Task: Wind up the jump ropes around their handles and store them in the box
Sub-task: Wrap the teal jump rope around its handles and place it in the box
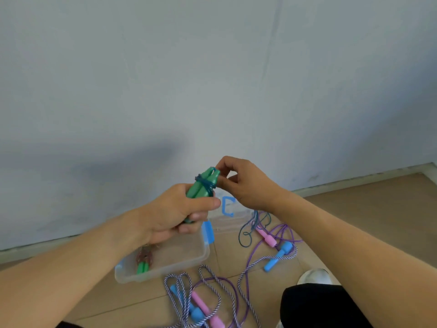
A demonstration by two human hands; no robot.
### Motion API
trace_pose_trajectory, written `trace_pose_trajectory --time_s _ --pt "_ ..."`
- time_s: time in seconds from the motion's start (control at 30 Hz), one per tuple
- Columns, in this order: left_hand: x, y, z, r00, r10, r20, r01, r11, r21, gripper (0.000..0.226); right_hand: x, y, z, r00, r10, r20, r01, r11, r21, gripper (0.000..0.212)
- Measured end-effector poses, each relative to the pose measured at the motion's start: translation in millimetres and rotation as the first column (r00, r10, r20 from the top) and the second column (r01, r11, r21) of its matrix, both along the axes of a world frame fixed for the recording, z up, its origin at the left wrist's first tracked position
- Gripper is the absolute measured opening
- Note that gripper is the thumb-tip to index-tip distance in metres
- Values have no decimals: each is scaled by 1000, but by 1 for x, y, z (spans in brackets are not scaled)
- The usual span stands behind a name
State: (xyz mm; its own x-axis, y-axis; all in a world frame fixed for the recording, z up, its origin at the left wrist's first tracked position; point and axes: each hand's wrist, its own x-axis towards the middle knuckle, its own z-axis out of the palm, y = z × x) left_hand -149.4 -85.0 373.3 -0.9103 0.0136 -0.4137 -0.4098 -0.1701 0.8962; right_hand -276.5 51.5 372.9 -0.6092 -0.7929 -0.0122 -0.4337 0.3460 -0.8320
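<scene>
My left hand (pixel 176 213) grips a pair of green jump-rope handles (pixel 202 184) held side by side, with dark teal rope (pixel 205 182) wrapped around them. My right hand (pixel 243 183) pinches the teal rope at the handles' top end. The loose rest of the teal rope (pixel 246 230) trails down to the floor. Below sits a clear plastic box (pixel 189 258) with blue clips, holding one wound green-handled rope (pixel 143 262). Pink and blue handled ropes (pixel 275 245) lie loose on the floor at right, and more (pixel 196 301) lie in front.
The box's clear lid (pixel 228 222) with a blue handle lies behind the box, near the wall. A white wall rises close ahead. My knee in black cloth (pixel 316 306) and a white shoe (pixel 313 275) are at the lower right on the tan floor.
</scene>
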Motion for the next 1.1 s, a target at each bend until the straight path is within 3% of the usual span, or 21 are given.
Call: trace_pose_trajectory --time_s 0.2,0.3,0.5,0.67,0.9,0.97,1.03,1.1 --pt "-9 0 -8 975 210 77 -210 978 -16 23 0 -3 -5 998 55 -8 -54 992 112 6" --pt "-11 -7 -13 947 295 127 -295 955 -24 20 4 -2 -5 996 80 -28 -73 977 199 18" --pt "-13 -5 -19 943 276 188 -227 943 -245 14 17 -2 3 982 124 -143 -76 949 305 23" --pt "-16 -1 -25 959 249 137 -168 886 -433 12 24 -5 2 993 74 -90 -28 903 429 26" --pt "-20 -8 -34 971 206 117 -87 770 -632 18 30 -4 10 992 124 -1 -104 840 532 41" --pt "-19 -8 -36 971 212 111 -91 756 -648 24 31 -1 11 985 144 94 -172 830 531 37" --pt "-17 -7 -37 966 228 119 -116 799 -590 19 32 1 10 971 178 160 -237 804 545 31" --pt "-18 -7 -38 937 308 167 -238 909 -343 12 33 2 7 965 163 204 -250 804 539 27"
